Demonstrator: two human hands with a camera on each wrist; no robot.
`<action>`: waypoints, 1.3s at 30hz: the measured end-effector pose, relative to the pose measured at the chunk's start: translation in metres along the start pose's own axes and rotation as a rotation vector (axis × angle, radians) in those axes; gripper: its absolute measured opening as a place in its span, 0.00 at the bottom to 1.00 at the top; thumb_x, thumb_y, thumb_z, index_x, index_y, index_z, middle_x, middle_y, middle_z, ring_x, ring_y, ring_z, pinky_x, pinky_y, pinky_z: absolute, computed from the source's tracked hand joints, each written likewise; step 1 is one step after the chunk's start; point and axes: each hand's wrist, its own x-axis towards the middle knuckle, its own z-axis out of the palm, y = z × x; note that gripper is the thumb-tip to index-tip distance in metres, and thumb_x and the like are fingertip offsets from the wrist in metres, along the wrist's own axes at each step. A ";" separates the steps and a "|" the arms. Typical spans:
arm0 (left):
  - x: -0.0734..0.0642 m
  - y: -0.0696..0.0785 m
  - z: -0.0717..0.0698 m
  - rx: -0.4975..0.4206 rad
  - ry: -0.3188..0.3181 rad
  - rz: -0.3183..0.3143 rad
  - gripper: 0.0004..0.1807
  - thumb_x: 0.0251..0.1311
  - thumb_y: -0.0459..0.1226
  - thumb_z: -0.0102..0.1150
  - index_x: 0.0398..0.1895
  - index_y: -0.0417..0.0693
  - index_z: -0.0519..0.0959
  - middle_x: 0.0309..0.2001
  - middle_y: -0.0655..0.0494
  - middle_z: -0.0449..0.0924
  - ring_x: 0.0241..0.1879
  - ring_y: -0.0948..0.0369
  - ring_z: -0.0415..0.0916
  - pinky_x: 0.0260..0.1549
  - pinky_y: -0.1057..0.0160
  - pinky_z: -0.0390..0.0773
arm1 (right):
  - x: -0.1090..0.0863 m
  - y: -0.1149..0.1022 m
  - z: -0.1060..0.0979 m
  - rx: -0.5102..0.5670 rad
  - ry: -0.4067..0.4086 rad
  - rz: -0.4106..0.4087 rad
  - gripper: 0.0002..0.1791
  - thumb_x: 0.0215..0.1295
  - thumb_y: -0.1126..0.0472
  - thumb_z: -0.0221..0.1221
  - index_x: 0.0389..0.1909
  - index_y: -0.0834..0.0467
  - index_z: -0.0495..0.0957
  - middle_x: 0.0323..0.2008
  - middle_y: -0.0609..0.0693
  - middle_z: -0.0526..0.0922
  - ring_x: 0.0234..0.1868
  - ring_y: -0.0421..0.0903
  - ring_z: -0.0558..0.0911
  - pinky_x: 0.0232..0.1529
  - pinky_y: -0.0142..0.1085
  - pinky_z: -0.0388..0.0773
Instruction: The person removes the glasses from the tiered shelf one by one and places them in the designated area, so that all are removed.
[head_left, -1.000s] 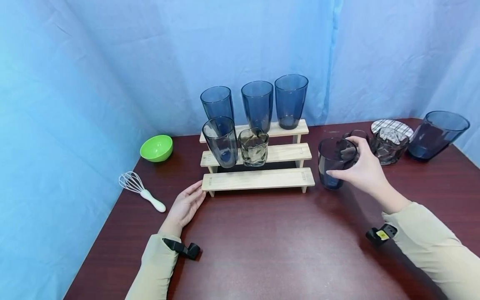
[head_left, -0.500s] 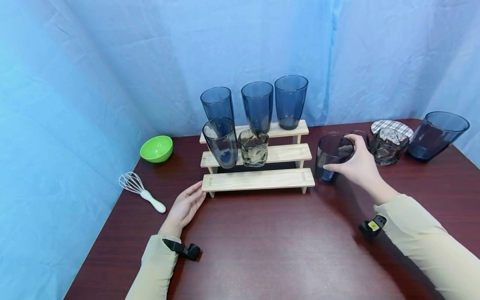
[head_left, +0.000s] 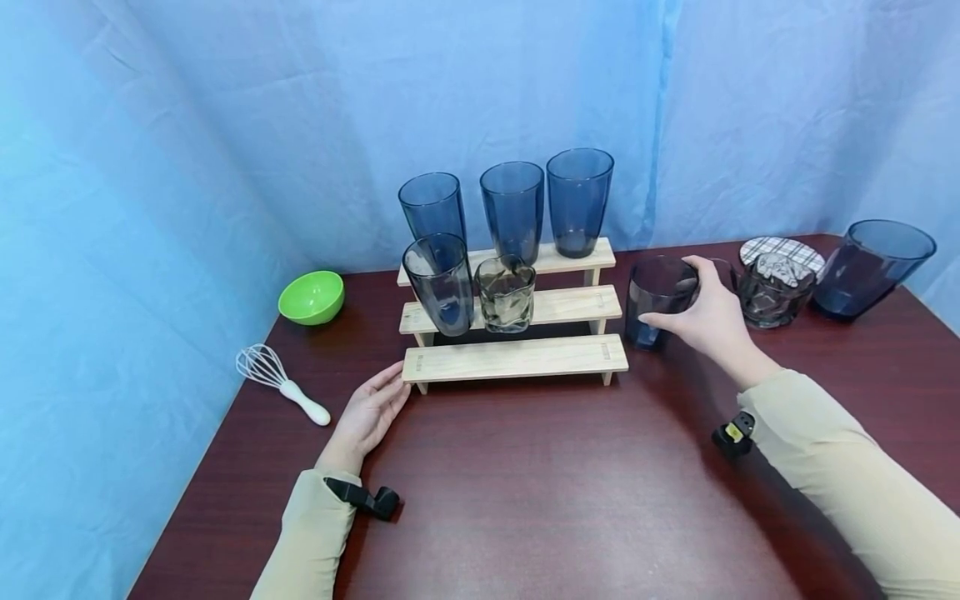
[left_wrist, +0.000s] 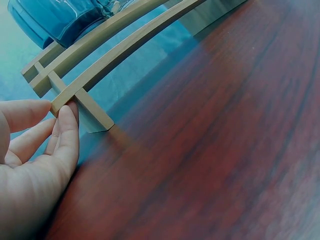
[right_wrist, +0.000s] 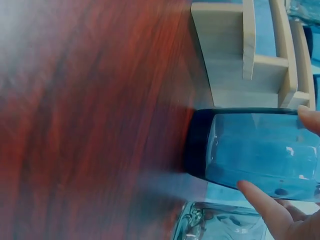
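Observation:
My right hand (head_left: pixel 708 321) grips a tall dark blue glass (head_left: pixel 651 287) just right of the wooden three-step stand (head_left: pixel 517 358). In the right wrist view the glass (right_wrist: pixel 260 150) is upright, its thick base close over the table, with finger and thumb on opposite sides. At the stand's front left corner, my left hand (head_left: pixel 372 408) pinches the end of the lowest step, as the left wrist view shows on the stand (left_wrist: pixel 125 52). Three tall blue glasses (head_left: pixel 513 208) stand along the top step. A tall grey-blue glass (head_left: pixel 442 292) and a short wavy tumbler (head_left: pixel 506 296) occupy the middle step.
Behind the right hand are a short dark glass (head_left: pixel 772 292), a checked round coaster (head_left: pixel 787 250) and a wide blue glass (head_left: pixel 870 267). On the left lie a green bowl (head_left: pixel 311 298) and a white whisk (head_left: pixel 285 383). Blue curtains (head_left: pixel 450 83) hang behind the table.
My right hand has carried the tall glass away from me and slightly left, beside the stand's right end. The left hand stays at the stand's corner.

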 end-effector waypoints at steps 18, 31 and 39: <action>0.001 -0.003 0.000 0.024 -0.008 0.003 0.28 0.70 0.24 0.36 0.72 0.34 0.49 0.69 0.44 0.53 0.46 0.72 0.74 0.50 0.75 0.74 | 0.015 0.004 -0.001 -0.028 0.062 -0.039 0.53 0.47 0.52 0.72 0.70 0.64 0.54 0.53 0.71 0.72 0.53 0.68 0.70 0.52 0.61 0.67; 0.001 -0.001 0.000 0.011 0.000 0.000 0.28 0.69 0.23 0.35 0.72 0.35 0.49 0.68 0.45 0.54 0.46 0.71 0.75 0.51 0.75 0.73 | 0.025 0.001 0.002 -0.042 0.067 -0.017 0.54 0.46 0.53 0.73 0.70 0.65 0.53 0.56 0.73 0.70 0.58 0.71 0.66 0.58 0.64 0.61; 0.002 -0.001 -0.001 0.006 -0.006 -0.004 0.28 0.69 0.24 0.35 0.72 0.35 0.49 0.59 0.52 0.64 0.46 0.71 0.75 0.50 0.75 0.74 | 0.028 -0.001 0.004 -0.045 0.079 -0.017 0.52 0.46 0.53 0.73 0.69 0.66 0.55 0.59 0.72 0.68 0.59 0.70 0.66 0.59 0.63 0.61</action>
